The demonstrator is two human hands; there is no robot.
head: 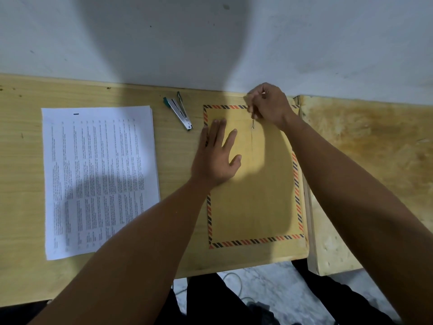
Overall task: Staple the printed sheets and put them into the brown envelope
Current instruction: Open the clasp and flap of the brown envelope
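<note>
Near edge: dark trousers (234, 299) and a patch of grey floor (276, 277) below the desk (178, 146). Both bare forearms reach up over the desk onto the envelope (255, 195). Envelope lies flat on the right half of the desk, long side running away from the viewer, its right edge at the desk's right edge. It's brown, with a red/black diagonal-stripe border on all four sides. A thin centre seam and a small metal eyelet (253, 128) with string sit near its far end. Left hand (216, 156) lies flat on the envelope's upper-left part, fingers straight and slightly spread, palm down, pressing it. Right hand (269, 105) is at the envelope's far edge, just above the eyelet, fingers curled and pinching the string; exact grip partly hidden by the knuckles. Sheets (98, 179) lie as a stack on the left half of the desk, well apart from both hands, printed text rotated sideways, stack edges slightly uneven on the right. Stapler (180, 111) lies between sheets and envelope toward the far side, swung open, silver with a teal end. Behind it all: white wall (210, 38) with a big round shadow.
</note>
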